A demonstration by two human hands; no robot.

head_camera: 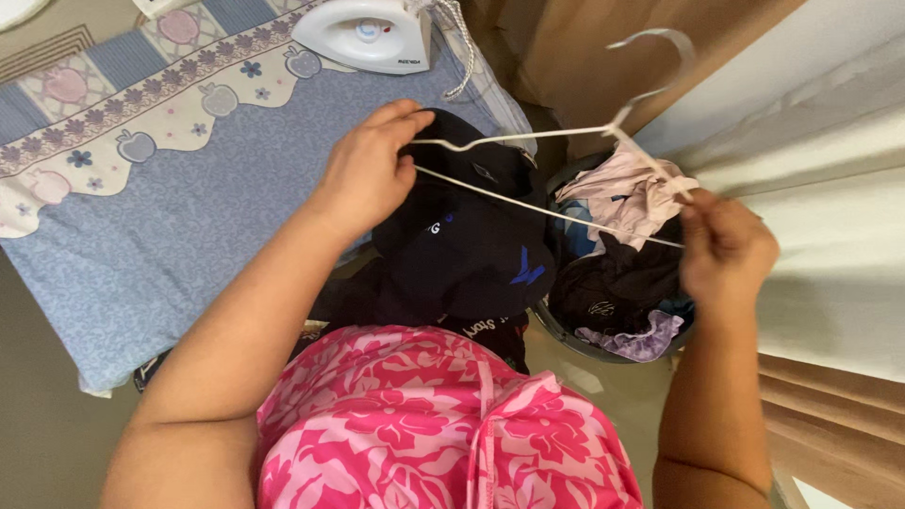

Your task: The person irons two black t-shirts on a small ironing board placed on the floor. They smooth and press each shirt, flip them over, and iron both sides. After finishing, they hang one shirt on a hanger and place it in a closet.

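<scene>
Two hands [363, 174] [724, 247] worked one white wire hanger [556, 141] at frame centre | left pinched hanger end against one dark garment [462, 245], right pinched other end | best kept level, fed inside neck | one iron [363, 35] upper left, one laundry basket [617, 353] centre-right

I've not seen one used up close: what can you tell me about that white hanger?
The white hanger looks like thin coated wire, with a curved hook pointing up and right. It is held in the air, tilted, over a black garment. The left hand grips one end, and the right hand pinches the other.
</scene>
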